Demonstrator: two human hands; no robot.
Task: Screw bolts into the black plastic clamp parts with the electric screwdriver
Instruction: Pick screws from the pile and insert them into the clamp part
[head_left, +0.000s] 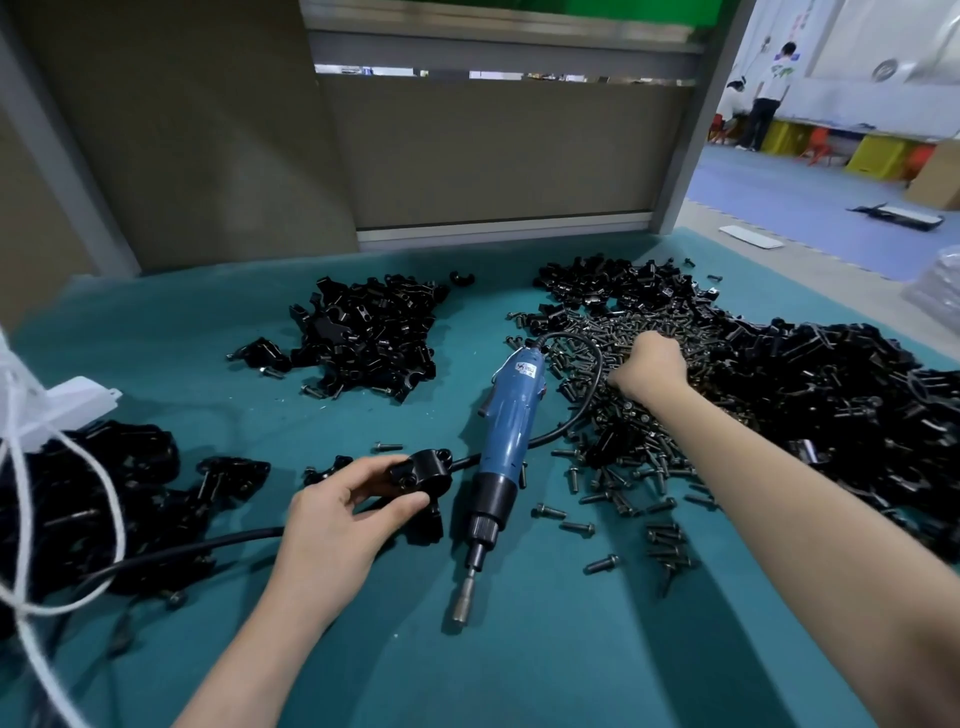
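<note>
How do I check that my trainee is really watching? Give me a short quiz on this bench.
1. Fill in: the right hand is curled in a pile of ____.
2. Which hand holds a clamp part? A: left hand. B: right hand.
3. True or false: the screwdriver lies on the table, in neither hand.

Key: 1 bolts; 2 A; 3 true.
</note>
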